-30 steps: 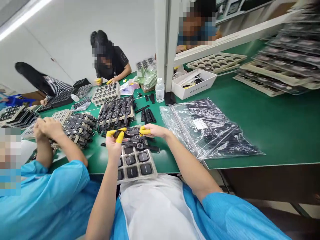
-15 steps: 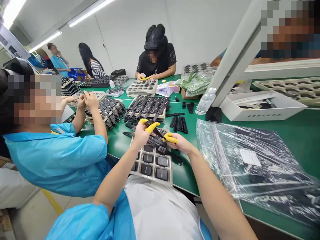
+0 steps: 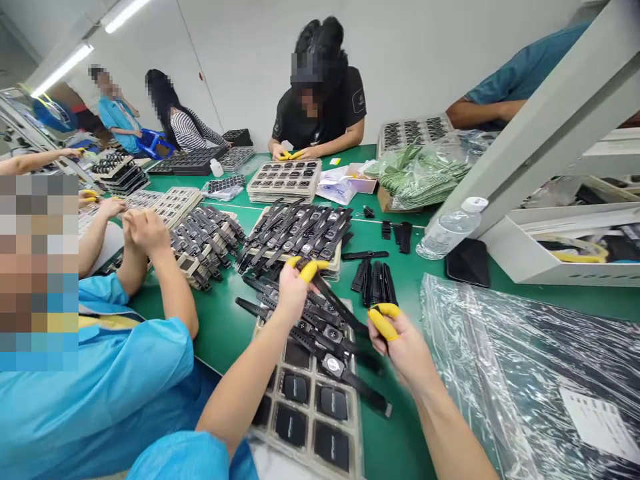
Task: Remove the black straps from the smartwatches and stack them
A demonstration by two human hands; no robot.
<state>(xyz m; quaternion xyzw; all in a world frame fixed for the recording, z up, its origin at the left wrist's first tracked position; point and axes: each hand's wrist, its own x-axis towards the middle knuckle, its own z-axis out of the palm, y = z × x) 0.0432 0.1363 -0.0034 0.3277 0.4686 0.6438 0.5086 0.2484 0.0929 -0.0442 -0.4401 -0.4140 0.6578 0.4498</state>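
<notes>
My left hand (image 3: 293, 293), with yellow finger cots on thumb and index finger, pinches a black smartwatch above the near tray. The watch's black strap (image 3: 337, 303) slants down to the right, toward my other hand. My right hand (image 3: 405, 343), in yellow finger cots too, has thumb and index finger closed, with something dark showing at the tips; I cannot make out what it is. Below lies a clear plastic tray (image 3: 311, 417) with black square watch units in its pockets. Several strapped watches (image 3: 333, 365) rest face down across its far part.
Loose black straps (image 3: 374, 283) lie beyond my right hand. Behind are stacked trays of watches (image 3: 300, 230). To the right are a plastic bag (image 3: 500, 373), a water bottle (image 3: 453, 230), a black phone (image 3: 467, 261) and a slanted post (image 3: 545, 120). A co-worker's arm (image 3: 173, 280) is at left.
The view has shifted closer to the table. My right hand has moved right and away from my left hand, which still holds the watch, its strap now stretched out between them.
</notes>
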